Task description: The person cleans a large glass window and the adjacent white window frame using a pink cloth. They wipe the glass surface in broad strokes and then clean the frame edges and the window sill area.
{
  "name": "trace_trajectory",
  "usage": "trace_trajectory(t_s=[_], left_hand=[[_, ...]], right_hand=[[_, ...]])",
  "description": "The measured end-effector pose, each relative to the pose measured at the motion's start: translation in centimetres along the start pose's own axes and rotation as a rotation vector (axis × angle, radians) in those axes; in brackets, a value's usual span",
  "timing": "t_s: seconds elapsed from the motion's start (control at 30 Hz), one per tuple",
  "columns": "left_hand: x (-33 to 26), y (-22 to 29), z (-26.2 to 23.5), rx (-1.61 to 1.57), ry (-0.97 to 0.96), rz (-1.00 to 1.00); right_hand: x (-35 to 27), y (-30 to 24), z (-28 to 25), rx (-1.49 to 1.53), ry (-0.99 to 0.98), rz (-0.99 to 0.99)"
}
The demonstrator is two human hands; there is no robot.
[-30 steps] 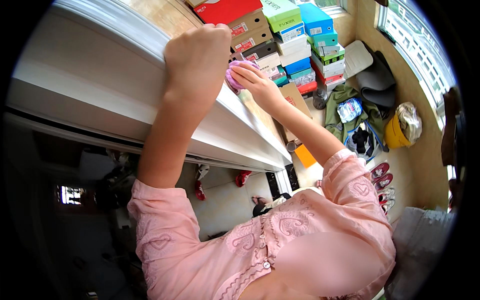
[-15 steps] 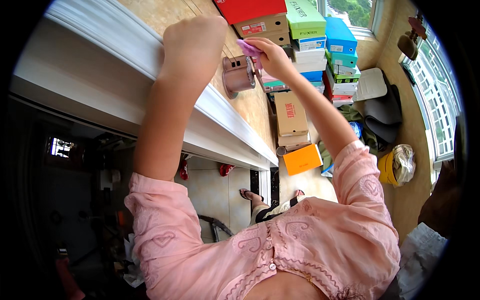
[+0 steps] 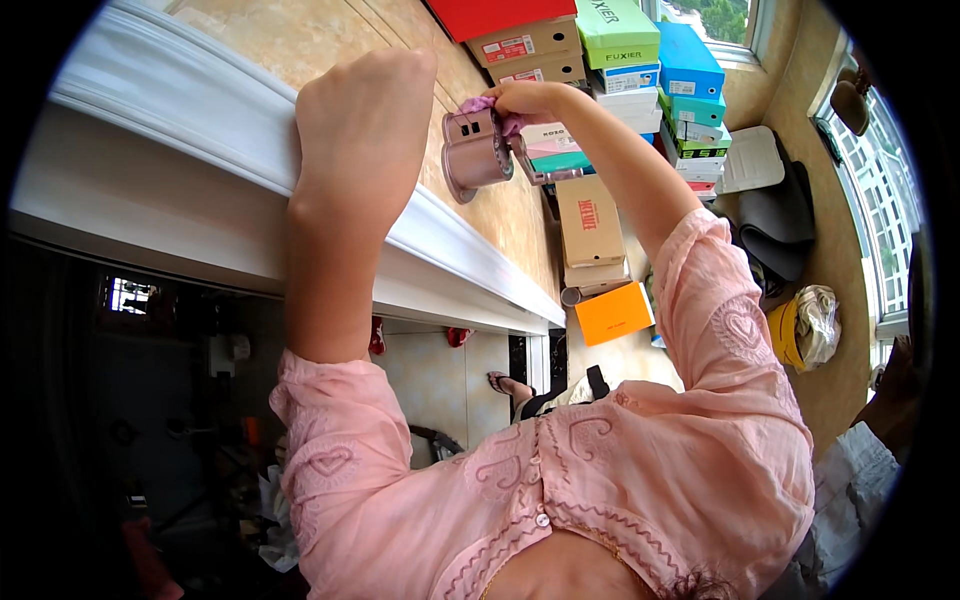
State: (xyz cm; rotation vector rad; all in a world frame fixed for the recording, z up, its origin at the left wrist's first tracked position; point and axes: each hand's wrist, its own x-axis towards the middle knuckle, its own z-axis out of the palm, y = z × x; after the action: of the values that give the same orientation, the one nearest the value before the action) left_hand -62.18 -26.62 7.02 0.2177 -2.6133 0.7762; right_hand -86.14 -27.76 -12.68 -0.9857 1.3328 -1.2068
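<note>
- The right hand [image 3: 525,98] has its fingers curled shut around a bunched pink cloth [image 3: 480,104], pressing it against the top of a small pinkish metal cup-shaped object [image 3: 478,155].
- That object sits at the far centre, against the tan tiled wall [image 3: 300,40], just right of the left hand.
- The left hand [image 3: 362,120] is closed in a loose fist over the white moulding ledge [image 3: 190,130]; whether it grips anything cannot be told.
- Farther right, stacked coloured shoe boxes [image 3: 640,60] stand by the window.
</note>
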Motion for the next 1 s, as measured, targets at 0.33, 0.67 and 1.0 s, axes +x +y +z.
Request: trace_trajectory(t_s=[0.33,0.67,1.0], left_hand=[[-0.5,0.3,-0.2,-0.036,-0.019,-0.014],[-0.4,0.0,0.4,-0.071,0.111,0.073],[-0.5,0.5,-0.4,-0.056,-0.025,-0.014]], right_hand=[[-3.4,-2.5,1.8,-0.203,0.047,-0.184],[-1.2,2.8,1.6,0.313,0.229,0.076],[-1.2,0.0,2.1,-0.058,0.229,-0.166]])
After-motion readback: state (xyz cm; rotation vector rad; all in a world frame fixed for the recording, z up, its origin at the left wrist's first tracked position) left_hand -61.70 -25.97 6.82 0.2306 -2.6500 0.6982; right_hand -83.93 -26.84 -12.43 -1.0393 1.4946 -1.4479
